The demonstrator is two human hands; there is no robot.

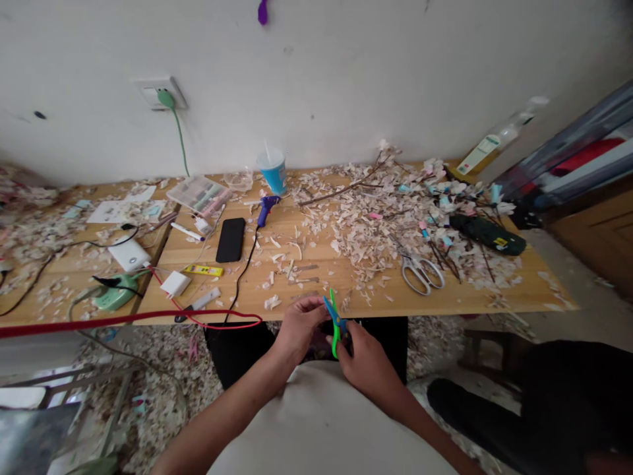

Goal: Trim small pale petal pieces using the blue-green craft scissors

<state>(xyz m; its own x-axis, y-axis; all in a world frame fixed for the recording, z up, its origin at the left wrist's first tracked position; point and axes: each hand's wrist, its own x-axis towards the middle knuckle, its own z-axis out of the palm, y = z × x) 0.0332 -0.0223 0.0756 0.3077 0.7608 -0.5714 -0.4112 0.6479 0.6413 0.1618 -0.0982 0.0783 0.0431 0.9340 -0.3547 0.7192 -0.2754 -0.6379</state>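
My right hand (368,356) is closed on the handles of a small pair of scissors (335,322), one half green and the other blue. Their blades are parted and point up toward the table edge. Just left of the blades, my left hand (299,324) has its fingers pinched together; whatever they hold is too small to make out. Both hands are over my lap at the front edge of the wooden table (257,290). Beyond them lie pale petal-like scraps (361,244), spread over the tabletop.
White-handled scissors (422,274) lie at right, near flower branches (442,204) and a bottle (494,142). A purple glue gun (268,208), a phone (231,239) and a blue cup (273,170) stand left of centre. A red cable (163,316) crosses the left edge. Someone's dark-clothed leg (479,415) is at right.
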